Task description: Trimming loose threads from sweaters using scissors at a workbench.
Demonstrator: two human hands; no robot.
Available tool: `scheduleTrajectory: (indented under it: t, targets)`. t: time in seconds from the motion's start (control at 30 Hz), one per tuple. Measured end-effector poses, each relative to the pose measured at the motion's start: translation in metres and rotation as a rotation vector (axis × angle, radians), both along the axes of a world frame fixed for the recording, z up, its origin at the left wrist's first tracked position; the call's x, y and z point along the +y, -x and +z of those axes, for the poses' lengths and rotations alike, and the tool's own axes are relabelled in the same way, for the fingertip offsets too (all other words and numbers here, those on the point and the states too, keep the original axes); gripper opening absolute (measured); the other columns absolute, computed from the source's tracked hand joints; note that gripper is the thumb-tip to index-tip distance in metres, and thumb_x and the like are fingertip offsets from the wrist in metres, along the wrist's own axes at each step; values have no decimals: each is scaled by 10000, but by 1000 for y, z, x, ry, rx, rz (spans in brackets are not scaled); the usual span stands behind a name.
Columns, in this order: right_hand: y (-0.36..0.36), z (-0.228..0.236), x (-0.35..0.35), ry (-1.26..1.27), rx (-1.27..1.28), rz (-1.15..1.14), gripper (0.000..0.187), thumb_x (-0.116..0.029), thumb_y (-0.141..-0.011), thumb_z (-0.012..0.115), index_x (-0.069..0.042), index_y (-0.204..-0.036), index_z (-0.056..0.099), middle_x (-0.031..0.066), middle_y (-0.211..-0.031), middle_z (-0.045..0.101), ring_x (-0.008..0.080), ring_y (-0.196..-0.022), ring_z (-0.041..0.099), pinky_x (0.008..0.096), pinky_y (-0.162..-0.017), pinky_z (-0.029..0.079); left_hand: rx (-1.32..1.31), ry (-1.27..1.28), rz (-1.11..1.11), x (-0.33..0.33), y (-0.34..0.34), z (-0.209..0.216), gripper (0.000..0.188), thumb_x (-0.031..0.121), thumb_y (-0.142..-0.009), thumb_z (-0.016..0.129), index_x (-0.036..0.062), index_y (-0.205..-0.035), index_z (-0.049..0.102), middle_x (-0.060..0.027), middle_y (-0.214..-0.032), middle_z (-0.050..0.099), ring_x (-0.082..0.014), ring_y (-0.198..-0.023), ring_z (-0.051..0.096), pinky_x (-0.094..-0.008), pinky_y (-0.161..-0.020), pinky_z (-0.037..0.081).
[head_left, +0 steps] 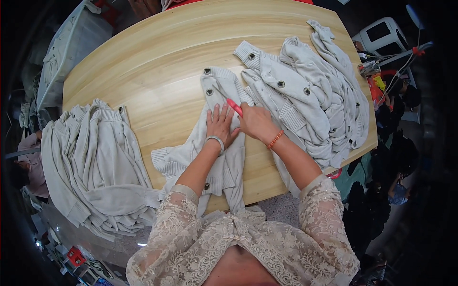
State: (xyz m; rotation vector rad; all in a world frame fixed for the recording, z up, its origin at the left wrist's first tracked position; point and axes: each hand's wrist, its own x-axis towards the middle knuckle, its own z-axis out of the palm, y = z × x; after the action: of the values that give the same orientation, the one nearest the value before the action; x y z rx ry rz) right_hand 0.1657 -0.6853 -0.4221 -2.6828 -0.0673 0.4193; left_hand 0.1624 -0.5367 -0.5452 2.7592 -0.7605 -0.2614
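1. Pressing flat on cardigan (217,107), left hand (219,125), fingers spread.
2. Right hand (255,121) fingers clamped on red tool (234,107), over cardigan mid-bench (157,71).
3. Cardigan piles left (93,162) and right (315,90).

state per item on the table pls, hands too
Middle cardigan: spread flat on the table, hem hanging over the near edge.
Left hand: flat, pressing on the middle cardigan.
Right hand: closed on a red tool.
Left pile: folded cardigans, stacked, partly over the table edge.
Right pile: cardigans heaped loose, unfolded.
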Motion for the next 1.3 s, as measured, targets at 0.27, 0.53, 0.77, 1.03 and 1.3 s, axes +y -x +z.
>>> scheduleTrajectory:
  t: [0.27,0.53,0.77,1.03,1.3]
  targets:
    - [-8,-7,-4,1,77,-7,265,-203,-831,563,6,-995,573,231,-874,668,390,-866,653,468,-767,505,22,-5,2,2,-3,-3,780,546,-845,546,123,-1458,316,-117,-1543,233,-358,-1438,111,-539,-1148,39]
    - [98,40,-50,-50,318,50,252,-252,-875,588,-40,-1006,549,212,-832,655,413,-816,634,510,-725,478,-112,139,64,5,-21,-9,816,521,-787,642,133,-1439,342,-103,-1517,286,-352,-1426,155,-515,-1152,94]
    - [91,28,-43,-95,217,-44,243,-245,-878,576,-35,-996,544,228,-839,649,423,-828,627,509,-747,474,-86,527,124,12,-30,-10,1116,390,-655,817,36,-1478,150,-199,-1434,373,-359,-1288,415,-436,-1118,269]
    - [96,19,-39,-94,265,70,274,-275,-885,564,-36,-1018,546,226,-863,645,420,-862,620,501,-764,475,-90,785,141,11,-30,-21,1113,289,-625,866,42,-1470,185,-212,-1298,468,-336,-1138,527,-400,-982,430]
    - [152,20,-58,-198,12,-18,236,-186,-906,562,-75,-1109,515,203,-797,618,407,-774,605,489,-687,467,-232,336,-21,39,26,42,627,197,-808,675,22,-1352,417,-215,-1395,415,-375,-1332,347,-454,-1109,271]
